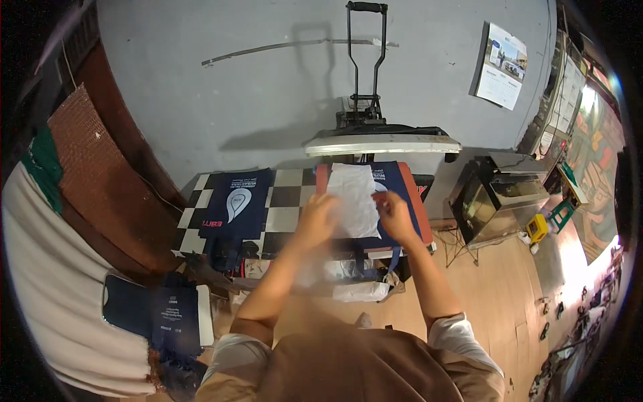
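Observation:
A white sheet (353, 201), slightly wrinkled, lies over a navy tote bag (405, 201) on the reddish-brown lower pad (426, 231) of a heat press. My left hand (318, 218) is at the sheet's left edge, its fingers smeared by motion. At the right edge, my right hand (396, 216) has curled fingers that appear closed on the border of the sheet. The press's pale upper plate (385, 145) is raised behind the pad, below its tall black handle (367, 7).
Another navy tote bag (238, 201) lies flat on the checkered table (284, 195) to the left. Lower left, more dark bags (175, 315) rest by a draped cream cloth (74, 268). A glass tank (502, 201) stands right of the table, near a yellow object (537, 228).

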`<state>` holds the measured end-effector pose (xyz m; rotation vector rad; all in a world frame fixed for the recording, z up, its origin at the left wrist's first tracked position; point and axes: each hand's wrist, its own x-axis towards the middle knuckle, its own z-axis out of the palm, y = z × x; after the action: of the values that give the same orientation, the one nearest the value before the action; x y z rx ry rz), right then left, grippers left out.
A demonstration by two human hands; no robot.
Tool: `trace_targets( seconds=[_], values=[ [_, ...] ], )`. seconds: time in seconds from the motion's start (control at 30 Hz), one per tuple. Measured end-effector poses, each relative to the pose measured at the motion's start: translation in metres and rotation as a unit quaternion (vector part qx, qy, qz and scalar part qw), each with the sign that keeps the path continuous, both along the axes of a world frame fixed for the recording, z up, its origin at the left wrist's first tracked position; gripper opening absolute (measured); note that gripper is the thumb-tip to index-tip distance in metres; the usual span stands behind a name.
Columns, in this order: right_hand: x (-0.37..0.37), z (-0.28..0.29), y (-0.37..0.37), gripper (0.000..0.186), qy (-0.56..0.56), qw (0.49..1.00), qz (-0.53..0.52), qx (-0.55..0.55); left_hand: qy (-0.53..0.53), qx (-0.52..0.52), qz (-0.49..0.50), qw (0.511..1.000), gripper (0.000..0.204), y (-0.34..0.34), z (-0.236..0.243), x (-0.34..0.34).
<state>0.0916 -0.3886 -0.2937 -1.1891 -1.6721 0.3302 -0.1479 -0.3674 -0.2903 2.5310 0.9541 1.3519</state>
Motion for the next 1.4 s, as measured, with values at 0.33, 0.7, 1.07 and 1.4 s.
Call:
trace_targets(
  seconds=[0.33,0.7,1.07,1.4],
  values=[
    [0.019,-0.155,-0.024,0.027,-0.154,0.984,-0.087,0.007,0.028,-0.142,0.102,0.984,0.043,-0.030,-0.149,-0.023],
    [0.024,-0.168,-0.027,0.011,-0.083,0.994,-0.075,0.020,0.017,-0.137,0.150,0.979,0.038,-0.055,-0.138,-0.010],
    [0.022,-0.135,-0.044,0.032,-0.179,0.984,-0.009,0.026,0.049,-0.119,0.168,0.977,0.033,-0.048,-0.143,-0.012],
    [0.019,-0.140,-0.037,0.021,-0.133,0.991,0.032,0.010,0.015,-0.145,0.184,0.972,0.035,-0.058,-0.135,-0.021]
  ],
)
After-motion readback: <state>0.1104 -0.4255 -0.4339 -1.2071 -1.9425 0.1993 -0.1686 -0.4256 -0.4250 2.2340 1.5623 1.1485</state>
